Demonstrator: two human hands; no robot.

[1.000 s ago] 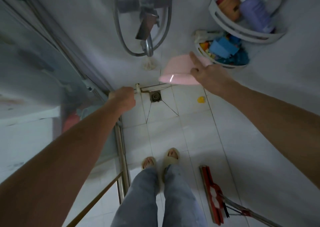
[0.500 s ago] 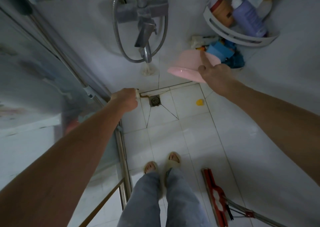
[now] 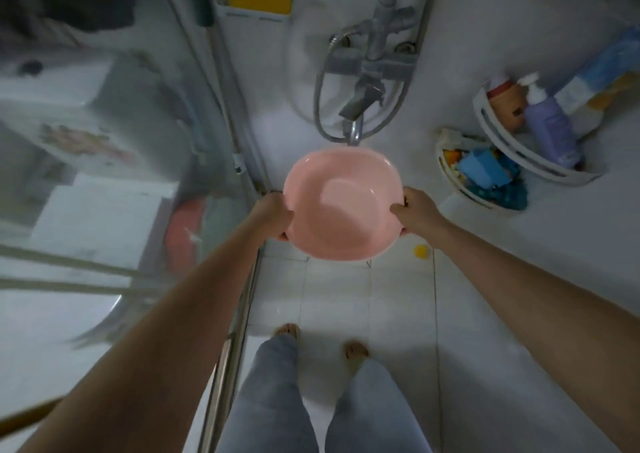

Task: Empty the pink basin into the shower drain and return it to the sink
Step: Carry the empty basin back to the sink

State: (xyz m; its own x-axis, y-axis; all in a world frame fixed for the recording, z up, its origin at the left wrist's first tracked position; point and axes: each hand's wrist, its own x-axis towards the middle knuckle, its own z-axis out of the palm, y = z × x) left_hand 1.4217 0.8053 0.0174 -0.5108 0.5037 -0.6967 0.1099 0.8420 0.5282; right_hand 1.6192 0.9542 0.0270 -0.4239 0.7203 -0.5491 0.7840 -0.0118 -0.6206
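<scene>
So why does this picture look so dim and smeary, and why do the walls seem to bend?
Head view: dim light, no hard shadows; motion blur smears the left side behind the glass door; the wide lens bows the edges; the pink basin, held by left hand and right hand, stays fairly sharp.

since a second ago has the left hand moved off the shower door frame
Yes. The left hand has left the door frame and gone right to grip the pink basin, which now sits open side up below the faucet spout.
</scene>
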